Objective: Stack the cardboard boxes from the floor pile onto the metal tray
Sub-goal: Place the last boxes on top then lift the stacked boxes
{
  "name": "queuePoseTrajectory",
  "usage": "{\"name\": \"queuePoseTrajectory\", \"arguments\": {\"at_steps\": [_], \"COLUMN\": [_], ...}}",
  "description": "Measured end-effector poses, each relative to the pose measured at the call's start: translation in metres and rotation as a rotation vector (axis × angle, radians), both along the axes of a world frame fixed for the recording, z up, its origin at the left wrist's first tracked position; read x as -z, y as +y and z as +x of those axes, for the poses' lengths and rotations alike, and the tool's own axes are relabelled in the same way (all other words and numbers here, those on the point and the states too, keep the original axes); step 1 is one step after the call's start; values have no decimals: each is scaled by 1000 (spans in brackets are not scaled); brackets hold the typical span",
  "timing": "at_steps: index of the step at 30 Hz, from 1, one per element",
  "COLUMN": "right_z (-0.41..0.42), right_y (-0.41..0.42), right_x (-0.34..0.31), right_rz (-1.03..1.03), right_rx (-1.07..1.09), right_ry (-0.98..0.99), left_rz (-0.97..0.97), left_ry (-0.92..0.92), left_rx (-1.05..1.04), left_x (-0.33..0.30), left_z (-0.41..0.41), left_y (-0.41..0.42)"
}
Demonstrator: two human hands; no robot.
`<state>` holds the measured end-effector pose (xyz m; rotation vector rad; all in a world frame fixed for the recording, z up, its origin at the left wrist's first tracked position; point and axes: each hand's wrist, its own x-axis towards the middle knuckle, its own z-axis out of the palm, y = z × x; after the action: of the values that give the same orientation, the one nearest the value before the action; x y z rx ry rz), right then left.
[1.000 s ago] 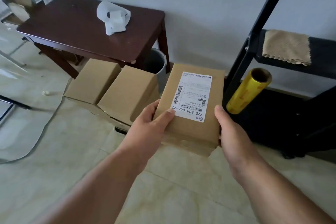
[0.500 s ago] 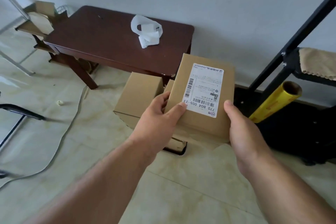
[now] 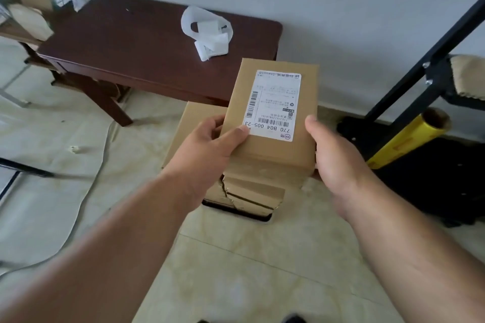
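Cardboard box (image 3: 273,123) with a white label (image 3: 273,105) sits up in the air between my two hands. My left hand (image 3: 210,149) grips its left side, with my thumb on top near the label's corner and my fingers curled along the edge. My right hand (image 3: 338,160) grips the right side, thumb on top and fingers hidden under the box. I can read "770 B04 005-23" on the label, upside down to me, and there are barcodes too. The small words are too tiny to read.

Right below my hands is a pile of boxes (image 3: 252,194) on the floor (image 3: 236,270), and one has a torn edge. Another box (image 3: 194,123) pokes out just past my left hand. Farther away is a dark brown counter (image 3: 131,44) with a crumpled white bag (image 3: 207,31) on it. To the right of my right hand is a yellow roll (image 3: 404,139) leaning on a black rack (image 3: 425,78). A tan cloth (image 3: 469,76) lies on the rack's shelf.
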<state>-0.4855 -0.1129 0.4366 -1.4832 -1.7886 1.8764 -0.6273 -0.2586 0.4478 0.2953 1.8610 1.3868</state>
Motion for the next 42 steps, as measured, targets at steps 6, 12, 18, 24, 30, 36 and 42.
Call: {"name": "queuePoseTrajectory", "arguments": {"at_steps": [6,12,18,24,30,36,42], "right_z": [-19,-37,-54,-64,-75,-81,-81], "right_y": [-3,-31,-43,-49,-50,-52,-53], "right_x": [10,18,30,37,47,57,61], "right_rz": [23,-29,-43,-67,-61,-53,-70], "right_rx": [14,50,80,78,81,85,103], "right_ry": [-38,-34,-47,-38,-62,-78,-78], "left_rz": [15,-35,-18,-5,-15,-14,-2], "left_ry": [-31,-31,-75,-76,-78,-89,-101], "left_rx": [10,73,91,99,85,63,92], "left_x": [18,32,46,57,61,68,72], "left_z": [-26,-52,-67,-79,-88,-91,-90], "left_y": [1,-17,-29,-34,-37,-40,-41]}}
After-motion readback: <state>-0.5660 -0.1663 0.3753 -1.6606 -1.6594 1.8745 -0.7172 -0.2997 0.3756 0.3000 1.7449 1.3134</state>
